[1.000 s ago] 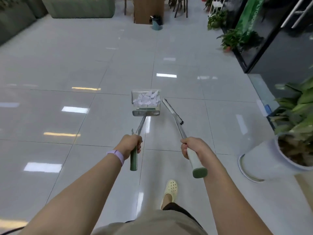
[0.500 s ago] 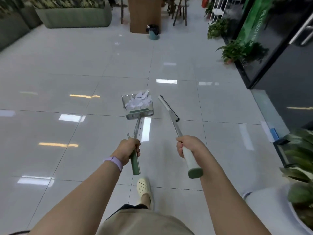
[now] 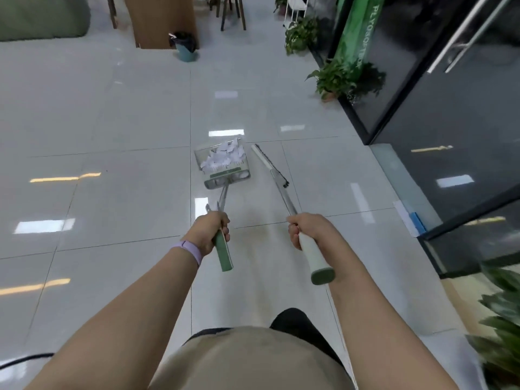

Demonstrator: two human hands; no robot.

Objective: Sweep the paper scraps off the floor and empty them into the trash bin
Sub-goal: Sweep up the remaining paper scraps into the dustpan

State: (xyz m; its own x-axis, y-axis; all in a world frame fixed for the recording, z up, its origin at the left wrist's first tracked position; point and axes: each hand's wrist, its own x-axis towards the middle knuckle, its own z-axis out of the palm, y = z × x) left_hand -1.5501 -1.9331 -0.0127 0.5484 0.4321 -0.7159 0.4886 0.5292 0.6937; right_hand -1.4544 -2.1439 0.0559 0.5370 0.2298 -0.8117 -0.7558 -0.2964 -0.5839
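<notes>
Tiled floor [image 3: 98,114]; trash bin [image 3: 184,47] far ahead by wooden panel [image 3: 161,21]. Left hand [image 3: 209,235] grip curled round dustpan [image 3: 225,167] handle, paper scraps [image 3: 225,159] inside pan. Right hand [image 3: 308,230] grip wrapped round broom [image 3: 271,170] handle, beside the pan.

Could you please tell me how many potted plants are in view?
4: two plants beside the glass wall, one far behind, one at the right edge; others may be hidden.
</notes>
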